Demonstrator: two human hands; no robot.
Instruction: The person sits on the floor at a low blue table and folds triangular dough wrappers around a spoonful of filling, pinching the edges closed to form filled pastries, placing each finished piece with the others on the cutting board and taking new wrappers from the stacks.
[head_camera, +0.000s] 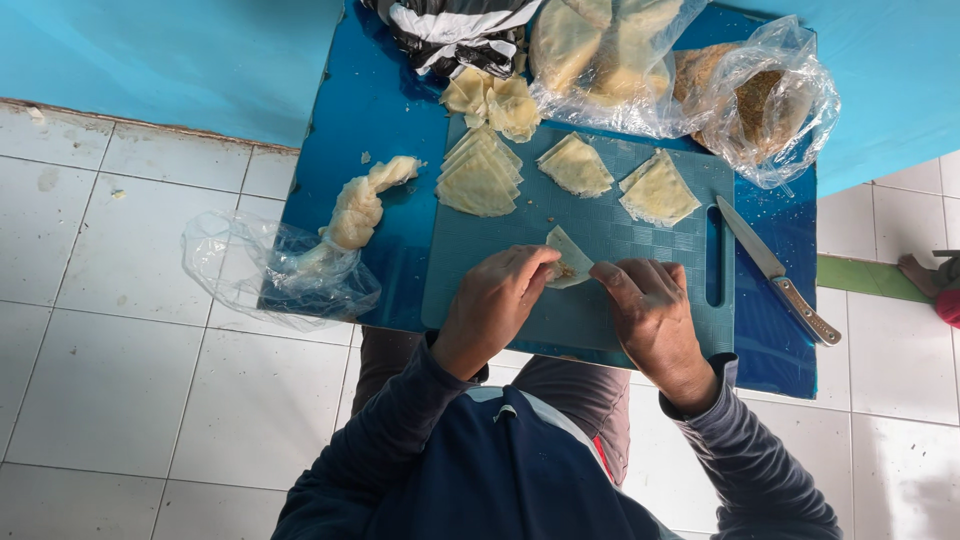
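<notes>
- Sleeves of dark blue lead from the person's body up to both hands, which meet over the near half of a teal cutting board (600, 320).
- The left hand (492, 300) is curled narrow, its fingertips pinching the near edge of a small folded pastry wrapper (568, 262) with brown filling showing at its fold.
- The right hand (650, 305) is likewise half closed, its thumb and forefinger gripping the same wrapper from the other side; the piece sits just above the board.
- Right of the board, a knife (778, 282) lies on the blue table (370, 110), untouched.
- Farther up the board rest three stacks of pale triangular wrappers (480, 175).
- At the left, a clear plastic bag (270, 275) hangs over the table edge with a lumpy strip of dough (362, 205) spilling from it.
- Farthest off, one clear bag (600, 50) holds more pale sheets and another bag (765, 100) holds a brown crumbly filling.
</notes>
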